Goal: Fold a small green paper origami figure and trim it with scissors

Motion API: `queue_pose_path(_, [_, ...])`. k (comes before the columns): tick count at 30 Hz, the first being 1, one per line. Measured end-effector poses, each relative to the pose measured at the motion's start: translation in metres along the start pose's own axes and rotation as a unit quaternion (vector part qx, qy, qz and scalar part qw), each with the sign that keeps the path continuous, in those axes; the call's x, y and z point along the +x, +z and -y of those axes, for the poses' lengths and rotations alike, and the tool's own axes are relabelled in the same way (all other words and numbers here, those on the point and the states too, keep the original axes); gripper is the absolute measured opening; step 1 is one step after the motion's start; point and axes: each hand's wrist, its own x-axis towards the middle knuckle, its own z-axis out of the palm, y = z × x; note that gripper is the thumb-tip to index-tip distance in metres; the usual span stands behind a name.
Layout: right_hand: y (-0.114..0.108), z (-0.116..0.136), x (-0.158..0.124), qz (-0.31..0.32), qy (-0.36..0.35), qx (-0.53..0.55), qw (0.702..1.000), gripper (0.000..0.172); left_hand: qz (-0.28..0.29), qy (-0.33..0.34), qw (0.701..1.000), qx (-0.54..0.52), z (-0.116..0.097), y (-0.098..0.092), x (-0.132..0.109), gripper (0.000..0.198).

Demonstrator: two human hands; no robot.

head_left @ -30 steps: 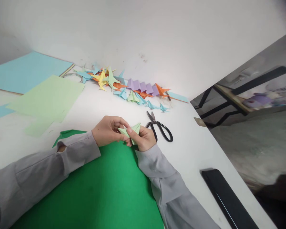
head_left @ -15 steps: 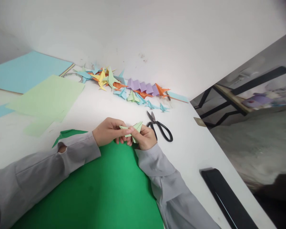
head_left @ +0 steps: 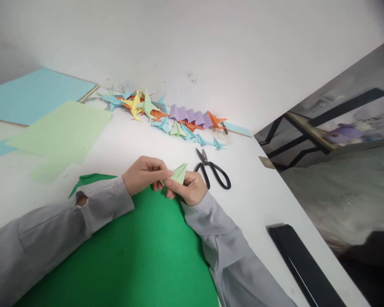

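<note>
Between my two hands is a small piece of folded light green paper [head_left: 179, 173], its pointed tip facing up and to the right. My left hand [head_left: 145, 174] pinches its left side between thumb and fingers. From the right, my right hand [head_left: 192, 187] grips its lower part, thumb on top and fingers curled beneath. Fingers hide part of the folds. Both hands are held above the far end of a green sheet [head_left: 131, 256]. Just right of my right hand lie black-handled scissors [head_left: 213, 168], blades pointing away from me.
Several folded paper birds [head_left: 147, 105] and a purple pleated strip [head_left: 190, 116] line the wall. On the left lie light green sheets [head_left: 60, 132] and a blue stack [head_left: 38, 96]. A long black object [head_left: 302, 264] rests near the table's right edge.
The folded paper has been turned in my fingers, so a flatter, pointed face shows where two separate flaps stuck out before. Both hands stay in nearly the same place.
</note>
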Motion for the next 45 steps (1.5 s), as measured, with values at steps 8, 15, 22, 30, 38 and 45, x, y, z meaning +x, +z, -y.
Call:
queue_pose_path(8, [0.0011,0.0021,-0.0012,0.008,0.018,-0.031,0.999,0.025,0.038,0.011,0.999,0.018,0.0014,0.0001,0.0003,0.027])
queue_pose_path(15, [-0.0017,0.0027,-0.0017,0.054,0.047,-0.018,0.997,0.022,0.078,0.007,0.996,0.045,-0.0002,-0.0001,-0.0002,0.025])
queue_pose_path(22, [-0.0025,0.0033,-0.0014,0.052,0.075,-0.020,0.996,0.019,0.060,0.005,0.997,0.042,0.0012,-0.0012,0.0012,0.024])
queue_pose_path(30, [-0.0017,0.0030,-0.0025,0.045,0.052,-0.021,0.997,0.023,0.045,0.019,0.998,0.043,0.0076,-0.0034,0.0042,0.028])
queue_pose_path(38, [-0.0015,0.0023,-0.0015,0.036,0.066,-0.011,0.997,0.023,0.049,0.023,0.998,0.037,0.0058,-0.0028,0.0033,0.027])
queue_pose_path(45, [-0.0044,0.0050,-0.0003,0.063,0.087,0.023,0.994,0.020,0.061,0.034,0.997,0.040,0.0050,-0.0007,0.0015,0.028])
